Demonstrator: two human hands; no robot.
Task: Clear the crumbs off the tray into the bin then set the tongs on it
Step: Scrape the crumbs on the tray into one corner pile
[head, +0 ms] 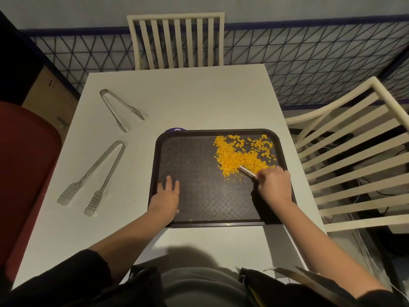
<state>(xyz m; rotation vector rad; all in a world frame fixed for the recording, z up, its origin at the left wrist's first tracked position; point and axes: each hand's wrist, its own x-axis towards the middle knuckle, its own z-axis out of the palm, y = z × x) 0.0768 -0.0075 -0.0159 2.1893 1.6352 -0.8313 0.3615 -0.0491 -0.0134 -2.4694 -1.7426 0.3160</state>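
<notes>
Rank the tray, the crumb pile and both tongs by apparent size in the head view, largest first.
1. tray
2. crumb pile, by area covered
3. near tongs and far tongs: the near pair looks longer, but it lies closer to the camera, so unranked.

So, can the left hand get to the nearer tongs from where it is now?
Probably yes. The left hand rests open on the tray, holding nothing, and the nearer tongs lie on the table just to its left, with nothing between them.
</notes>
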